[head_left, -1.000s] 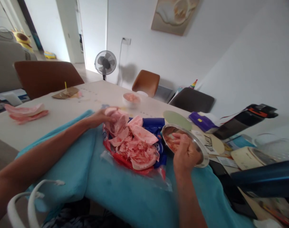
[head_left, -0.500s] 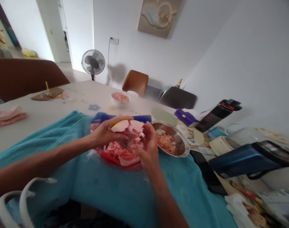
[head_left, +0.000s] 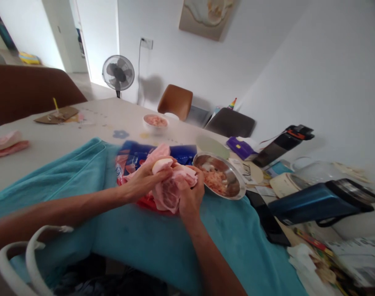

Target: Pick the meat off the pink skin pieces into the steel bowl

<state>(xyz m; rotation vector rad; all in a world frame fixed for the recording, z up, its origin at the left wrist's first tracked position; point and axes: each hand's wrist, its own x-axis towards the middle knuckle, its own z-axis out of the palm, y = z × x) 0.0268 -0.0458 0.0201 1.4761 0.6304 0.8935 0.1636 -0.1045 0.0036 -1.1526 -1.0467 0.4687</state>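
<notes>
Both my hands grip one thick piece of pink pomelo peel above a pile of peel scraps. My left hand holds its left side with curled fingers. My right hand closes on its right side. The scraps lie on a blue and red plastic bag spread over a teal towel. Just right of my right hand stands a steel bowl with pink fruit flesh in it.
A small white bowl of pink pieces stands farther back on the table. More peel lies at the far left. Dark flasks, a phone, papers and lids crowd the right side. Chairs and a fan stand beyond.
My right hand left the steel bowl and came over to the peel pile. Both hands have lifted one peel piece and now grip it together, slightly nearer to me.
</notes>
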